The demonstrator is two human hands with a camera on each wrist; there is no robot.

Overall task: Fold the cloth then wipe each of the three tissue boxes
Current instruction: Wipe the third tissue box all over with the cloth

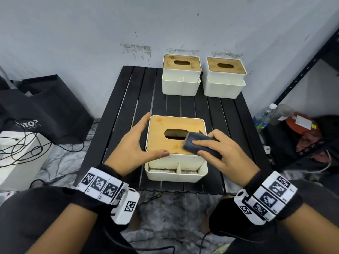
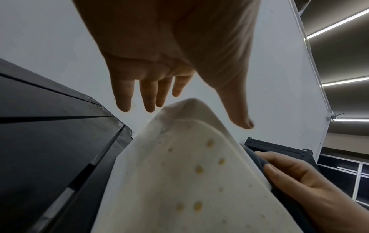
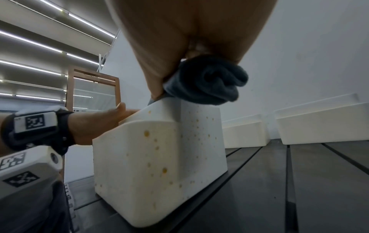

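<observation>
The right hand (image 1: 222,153) grips a folded dark grey cloth (image 1: 199,144), thumb curled under one edge and forefinger laid along the top; the right wrist view shows the cloth (image 3: 207,82) bunched in the palm and pressed on the box's top edge. The cloth lies on the bamboo lid (image 1: 165,140) of the nearest tissue box (image 1: 176,173), at about four o'clock from the oval slot (image 1: 175,134), its far end just reaching the slot's rim.

The left hand (image 1: 136,145) is spread, fingers straight: the thumb lies along the lid's near edge, and the fingers run along the box's left side at nine o'clock. In the left wrist view the fingers (image 2: 127,93) look straight and apart above the box's white corner; whether the fingertips touch the side cannot be told.

This box stands at the near middle of a black slatted table (image 1: 124,110), its white walls speckled with yellowish spots. Two more tissue boxes stand side by side at the far edge, one at twelve o'clock (image 1: 181,76) and one at one o'clock (image 1: 225,78), well apart from both hands. Off the table, black bags (image 1: 42,107) sit at nine o'clock and a bottle (image 1: 264,114) at three o'clock by a dark shelf frame (image 1: 302,74).
</observation>
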